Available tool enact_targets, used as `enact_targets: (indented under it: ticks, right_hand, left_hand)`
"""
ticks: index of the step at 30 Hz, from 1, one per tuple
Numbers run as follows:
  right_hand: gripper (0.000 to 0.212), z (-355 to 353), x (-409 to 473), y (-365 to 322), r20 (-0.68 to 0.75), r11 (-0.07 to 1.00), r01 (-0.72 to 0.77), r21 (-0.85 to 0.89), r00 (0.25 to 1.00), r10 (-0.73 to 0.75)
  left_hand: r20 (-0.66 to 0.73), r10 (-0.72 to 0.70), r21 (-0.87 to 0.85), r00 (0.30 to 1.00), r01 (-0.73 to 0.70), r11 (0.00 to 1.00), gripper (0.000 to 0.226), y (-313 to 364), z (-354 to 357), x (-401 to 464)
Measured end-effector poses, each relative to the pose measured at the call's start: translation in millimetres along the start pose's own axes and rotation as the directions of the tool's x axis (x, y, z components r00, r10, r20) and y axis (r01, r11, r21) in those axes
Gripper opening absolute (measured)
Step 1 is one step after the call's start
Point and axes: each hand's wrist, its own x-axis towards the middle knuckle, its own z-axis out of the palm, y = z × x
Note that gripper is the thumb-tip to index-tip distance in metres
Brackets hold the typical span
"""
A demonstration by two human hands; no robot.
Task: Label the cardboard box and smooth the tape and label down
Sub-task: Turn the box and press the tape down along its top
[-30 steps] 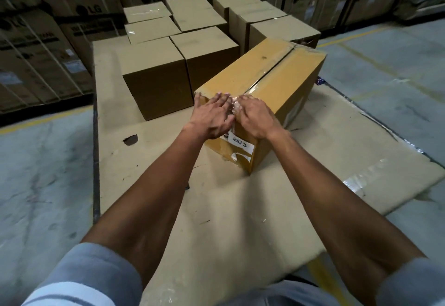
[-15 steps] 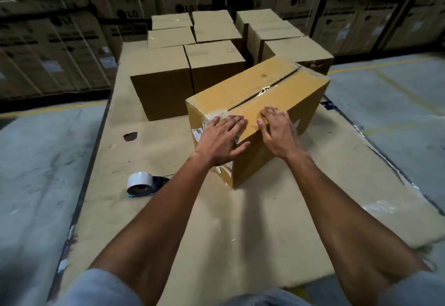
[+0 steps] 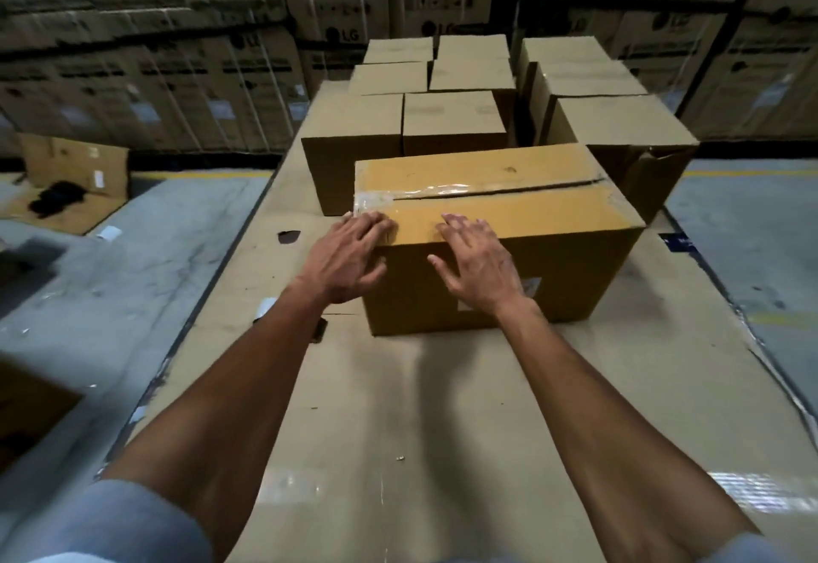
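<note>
A yellowish cardboard box (image 3: 553, 217) lies lengthwise across the cardboard-covered work surface (image 3: 420, 407). Clear tape (image 3: 447, 191) runs along its top seam and wraps over the left end. My left hand (image 3: 349, 257) rests flat on the box's near left corner, fingers spread over the edge. My right hand (image 3: 478, 266) lies flat on the near top edge and front face, fingers apart. A pale label (image 3: 531, 285) shows partly on the front face, mostly hidden behind my right wrist.
Several brown boxes (image 3: 451, 119) stand close behind the taped box, one at the right (image 3: 628, 137) with a torn corner. Stacked cartons (image 3: 177, 53) line the back wall. Grey floor (image 3: 110, 261) lies left and right, with flattened cardboard (image 3: 71, 173) at the left.
The box has turned from a diagonal lie to square across the surface. Both hands moved from its end seam to the near long edge. The tape roll seen earlier is out of sight.
</note>
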Motion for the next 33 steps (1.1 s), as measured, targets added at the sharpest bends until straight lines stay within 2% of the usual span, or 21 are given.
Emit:
enact_targets:
  ticks: [5,9,12,19,26,33]
  right_hand:
    - [0.116,-8,13,28,0.054,0.981,-0.120,-0.151,0.990,0.129]
    - [0.131,-10,27,49,0.177,0.971,-0.129,-0.203,0.970,0.166]
    - [0.129,-6,33,53,0.229,0.967,-0.114,-0.228,0.959,0.167]
    - [0.121,-7,42,45,0.233,0.968,-0.089,-0.233,0.962,0.145]
    - [0.129,-5,47,41,0.205,0.958,-0.131,-0.256,0.961,0.186]
    - [0.129,-1,56,40,0.256,0.951,-0.146,-0.274,0.942,0.218]
  left_hand:
    - [0.044,-0.104,0.025,0.994,0.103,0.994,0.114,15,0,13]
    - [0.108,-0.148,0.041,0.983,0.144,0.989,0.123,20,4,29]
    - [0.087,-0.156,0.054,0.984,0.151,0.987,0.118,18,11,35]
    - [0.106,-0.124,0.051,0.987,0.119,0.992,0.114,7,7,45]
    - [0.135,-0.153,0.049,0.979,0.148,0.988,0.129,4,7,54]
    - [0.145,-0.146,0.031,0.978,0.143,0.989,0.127,-6,10,66]
